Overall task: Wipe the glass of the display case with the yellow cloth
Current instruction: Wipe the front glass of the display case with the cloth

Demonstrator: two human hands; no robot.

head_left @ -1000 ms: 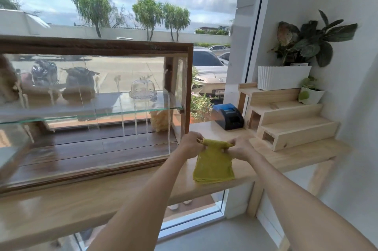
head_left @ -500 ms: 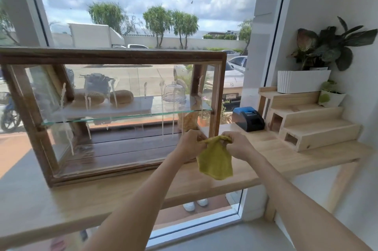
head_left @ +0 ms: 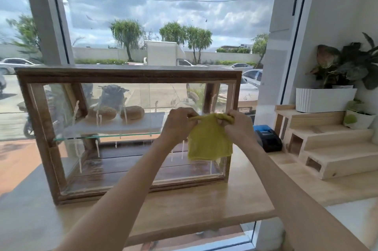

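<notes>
A wood-framed display case (head_left: pixel 126 75) with a glass front (head_left: pixel 122 154) stands on the wooden counter (head_left: pixel 184 207). White drips streak the glass. Inside, two bread rolls (head_left: pixel 116 113) lie on a glass shelf. The yellow cloth (head_left: pixel 208 142) hangs in the air in front of the case's right end. My left hand (head_left: pixel 180 123) pinches its top left corner and my right hand (head_left: pixel 239 125) pinches its top right corner. Whether the cloth touches the glass is unclear.
A black and blue receipt printer (head_left: pixel 268 140) sits right of the case. Stepped wooden risers (head_left: pixel 327 148) carry a white planter (head_left: pixel 325 99) and a small potted plant (head_left: pixel 358 117) by the right wall. A large window (head_left: pixel 163 15) is behind the counter.
Both hands have lifted the cloth off the counter and carried it up in front of the case's right end. The head camera has pulled back and tilted up, showing the whole case.
</notes>
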